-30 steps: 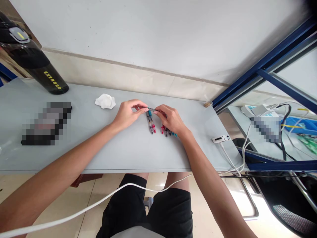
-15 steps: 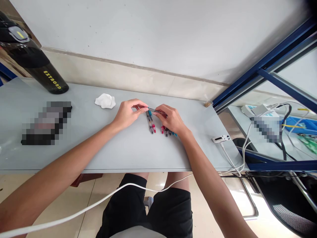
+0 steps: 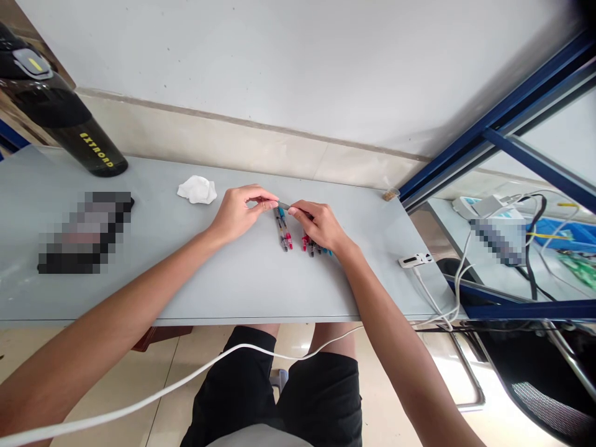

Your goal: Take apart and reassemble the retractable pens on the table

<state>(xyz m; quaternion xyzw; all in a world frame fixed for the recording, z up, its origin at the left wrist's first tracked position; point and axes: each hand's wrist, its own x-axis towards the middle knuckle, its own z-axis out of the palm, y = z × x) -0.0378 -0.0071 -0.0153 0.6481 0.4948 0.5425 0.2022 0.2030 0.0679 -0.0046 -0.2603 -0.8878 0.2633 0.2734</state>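
Between my two hands a slim dark pen (image 3: 284, 205) is held above the desk, its ends hidden by fingers. My left hand (image 3: 243, 214) pinches the left end between thumb and fingertips. With thumb and fingers closed, my right hand (image 3: 321, 223) grips the other end. Just below the held pen lie a few pens (image 3: 282, 230) side by side, with grey, red and teal parts. Another group of pens (image 3: 311, 248), with red, dark and teal ends, lies partly hidden under my right hand.
On the grey desk (image 3: 242, 285) are a crumpled white tissue (image 3: 197, 189), a blurred dark phone-like object (image 3: 86, 233) and a black bottle (image 3: 93, 136). Right stand a small cup (image 3: 390, 194), a white device (image 3: 415, 260) and a blue-framed shelf (image 3: 512, 143). A white cable (image 3: 186, 383) crosses my lap.
My right fingers have shifted slightly along the pen and closed nearer to its end. The left hand stays nearly still, and the pens on the desk have not moved.
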